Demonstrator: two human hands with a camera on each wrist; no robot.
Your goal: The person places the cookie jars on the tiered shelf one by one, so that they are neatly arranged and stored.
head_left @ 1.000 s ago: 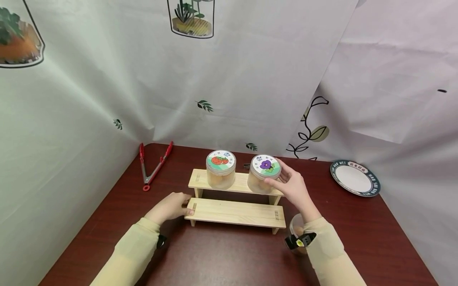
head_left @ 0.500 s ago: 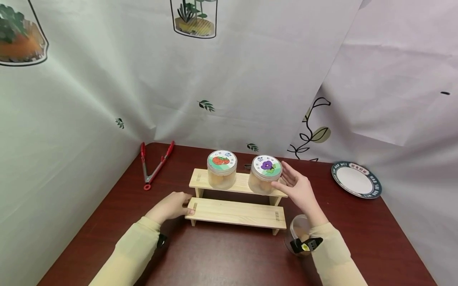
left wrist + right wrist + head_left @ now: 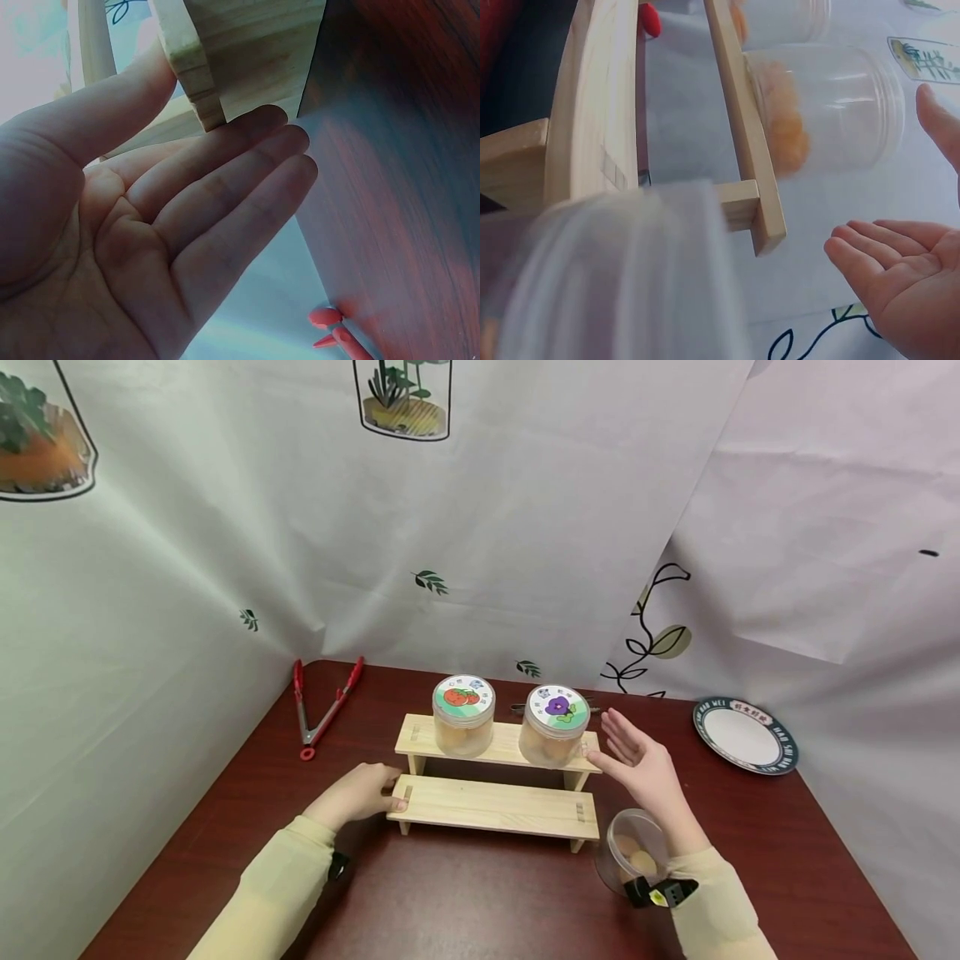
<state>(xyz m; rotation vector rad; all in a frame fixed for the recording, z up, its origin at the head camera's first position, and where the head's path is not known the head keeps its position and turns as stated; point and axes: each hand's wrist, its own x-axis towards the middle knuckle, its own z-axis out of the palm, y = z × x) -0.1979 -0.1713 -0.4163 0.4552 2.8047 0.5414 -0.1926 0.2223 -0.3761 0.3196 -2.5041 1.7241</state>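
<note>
A two-tier wooden rack (image 3: 495, 806) stands on the table. My left hand (image 3: 360, 795) holds the left end of its lower shelf, thumb on the board and fingers beside the end; in the left wrist view, several fingers (image 3: 232, 195) lie fairly straight. On the upper shelf sit two clear jars with orange-yellow contents: one with a tomato-picture lid (image 3: 463, 717), the other with a purple-flower lid (image 3: 555, 727). Just right of the flower-lid jar is my right hand (image 3: 648, 772), fingers spread, apart from it and holding nothing.
Below my right wrist a third clear jar (image 3: 628, 839) with round yellowish pieces stands on the table. Red-handled tongs (image 3: 318, 718) lie at the back left. A blue-rimmed plate (image 3: 783, 752) rests at the back right, near the white curtain (image 3: 525, 527). Behind the rack lies a thin metal item (image 3: 517, 707).
My right hand has let go of the flower-lid jar and drawn away to the right, uncovering more of the third jar. The left hand and the rack have stayed in place.
</note>
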